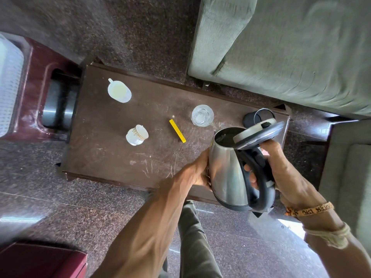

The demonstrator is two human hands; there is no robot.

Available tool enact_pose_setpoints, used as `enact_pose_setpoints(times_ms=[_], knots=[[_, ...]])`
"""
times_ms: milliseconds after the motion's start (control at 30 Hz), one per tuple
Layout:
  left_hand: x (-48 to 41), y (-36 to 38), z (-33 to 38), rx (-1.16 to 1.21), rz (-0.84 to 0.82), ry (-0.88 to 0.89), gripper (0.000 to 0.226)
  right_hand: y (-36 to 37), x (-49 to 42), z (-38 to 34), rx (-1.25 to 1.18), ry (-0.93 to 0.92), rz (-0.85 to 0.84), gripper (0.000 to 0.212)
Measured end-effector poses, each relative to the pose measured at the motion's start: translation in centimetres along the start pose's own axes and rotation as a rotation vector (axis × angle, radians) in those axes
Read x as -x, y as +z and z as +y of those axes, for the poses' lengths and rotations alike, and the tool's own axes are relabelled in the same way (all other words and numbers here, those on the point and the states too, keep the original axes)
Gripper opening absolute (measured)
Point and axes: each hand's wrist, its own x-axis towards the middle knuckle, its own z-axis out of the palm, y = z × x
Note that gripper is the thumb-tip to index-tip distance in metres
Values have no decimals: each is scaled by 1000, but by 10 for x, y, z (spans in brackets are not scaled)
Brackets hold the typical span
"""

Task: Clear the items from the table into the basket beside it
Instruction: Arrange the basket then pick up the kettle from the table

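Basket (9,83) stands off the table's (104,161) left end. Over the table's near right corner, the left hand (199,169) lies against the steel side of the tilted kettle (224,167); whether it grips, I cannot tell. The right hand (287,177) has its fingers (252,178) clamped round the kettle's black handle (261,189). The lid (261,133) stands open.

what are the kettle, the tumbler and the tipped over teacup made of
The kettle looks like brushed stainless steel, by its dull grey sheen and soft reflections; its handle seems matte black plastic. The tumbler is probably clear glass, since the table shows through it. The teacup is likely glazed white ceramic, glossy with a gold pattern.
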Motion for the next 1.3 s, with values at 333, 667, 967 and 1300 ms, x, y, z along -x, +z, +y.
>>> enact_pose_setpoints(times_ms=[333,667,967,1300], knots=[[-2,0,3,-28,-23,-7,97,-4,-4,-3,-44,-20,22,102],[-5,2,1,-24,-44,-28,95,-8,-6,-4,-41,10,12,99],[-3,4,0,-20,-55,-41,94,-11,-4,-5,-4,10,8,100],[-1,4,-2,-25,-66,-30,99,-9,-4,-4,-3,5,19,101]])
